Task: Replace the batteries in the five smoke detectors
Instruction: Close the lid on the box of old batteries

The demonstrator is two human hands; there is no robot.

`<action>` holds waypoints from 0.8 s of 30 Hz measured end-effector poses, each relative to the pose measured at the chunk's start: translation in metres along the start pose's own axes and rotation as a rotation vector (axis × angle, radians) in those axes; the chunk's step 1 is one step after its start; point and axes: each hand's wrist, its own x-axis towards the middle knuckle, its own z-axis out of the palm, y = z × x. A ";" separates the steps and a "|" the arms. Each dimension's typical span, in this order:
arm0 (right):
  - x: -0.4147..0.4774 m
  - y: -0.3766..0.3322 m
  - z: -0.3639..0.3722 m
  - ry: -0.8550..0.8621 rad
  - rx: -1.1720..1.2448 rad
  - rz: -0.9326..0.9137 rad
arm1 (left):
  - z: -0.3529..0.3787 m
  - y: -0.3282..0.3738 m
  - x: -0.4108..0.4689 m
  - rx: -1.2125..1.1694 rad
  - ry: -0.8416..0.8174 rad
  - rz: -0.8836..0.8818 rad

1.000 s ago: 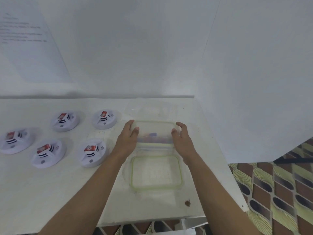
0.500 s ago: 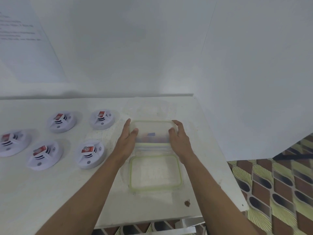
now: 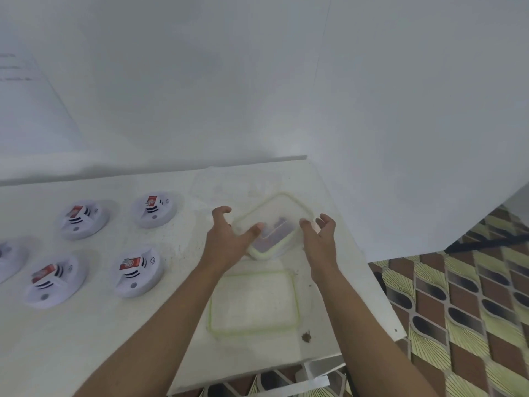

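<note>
Several white round smoke detectors lie face down on the left of the white table (image 3: pixel 160 333), each with a red battery in its back; the nearest detector (image 3: pixel 140 272) is left of my forearm, another detector (image 3: pixel 154 210) sits behind it. A clear lidded container (image 3: pixel 274 224) with a pale green rim and dark items inside sits turned at an angle. My left hand (image 3: pixel 229 242) holds its left corner between spread fingers and thumb. My right hand (image 3: pixel 320 239) is at its right corner, thumb touching, fingers loosely curled off it.
A separate green-rimmed lid (image 3: pixel 254 302) lies flat near the front edge, between my forearms. Another clear container (image 3: pixel 243 181) stands behind against the wall. A white panel (image 3: pixel 415 138) closes the right side; patterned floor shows beyond the table's right edge.
The container has been turned from square to an angle. Both hands have loosened from flat on its sides to spread fingers at its corners. The view has shifted right.
</note>
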 end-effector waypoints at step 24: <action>0.020 -0.008 -0.008 -0.093 -0.131 -0.031 | 0.044 0.015 0.012 -0.064 -0.343 0.094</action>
